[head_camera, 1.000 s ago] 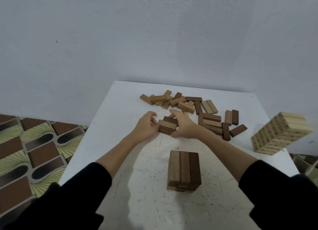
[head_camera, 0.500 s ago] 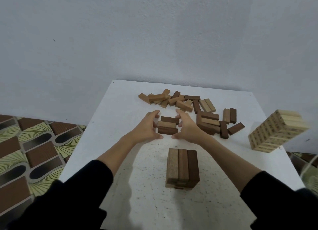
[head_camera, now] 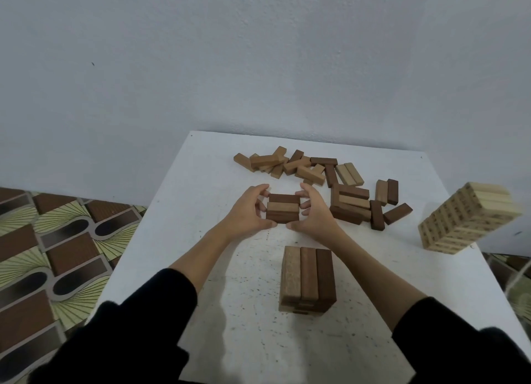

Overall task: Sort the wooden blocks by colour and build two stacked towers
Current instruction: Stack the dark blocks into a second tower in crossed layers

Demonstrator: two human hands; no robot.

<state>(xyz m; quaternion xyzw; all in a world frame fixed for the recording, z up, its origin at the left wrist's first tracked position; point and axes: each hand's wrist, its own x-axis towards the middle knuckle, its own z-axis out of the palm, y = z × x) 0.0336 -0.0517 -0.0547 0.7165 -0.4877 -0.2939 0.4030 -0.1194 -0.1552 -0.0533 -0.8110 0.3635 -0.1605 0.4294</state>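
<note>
Three brown blocks (head_camera: pixel 283 210) lie side by side on the white table (head_camera: pixel 201 182), packed into a flat row near its middle, and both hands close on that row from its two short ends: the left hand (head_camera: pixel 247 210) curls its fingers and thumb round the left end, the right hand (head_camera: pixel 314 211) does the same at the right end, so each hand grips the trio. Whether the row has left the tabletop I cannot tell. Nearer the person stands the short brown tower (head_camera: pixel 307 280), its top layer of three blocks running near to far. Farther back and to the right lies the loose pile of brown blocks (head_camera: pixel 321 179), some pale tan, some dark, several overlapping. At the right edge of the table stands the pale tower (head_camera: pixel 465 218), many layers high (it looks tilted, which may be only the wide lens). The blocks look like stiff, light, smooth wood, so I judge the row will hold together only under steady inward pressure at the ends; ease off and the middle block may drop out. Set crosswise on the brown tower, it should sit flat, provided it is lowered gently and nothing nudges the layers beneath.
</note>
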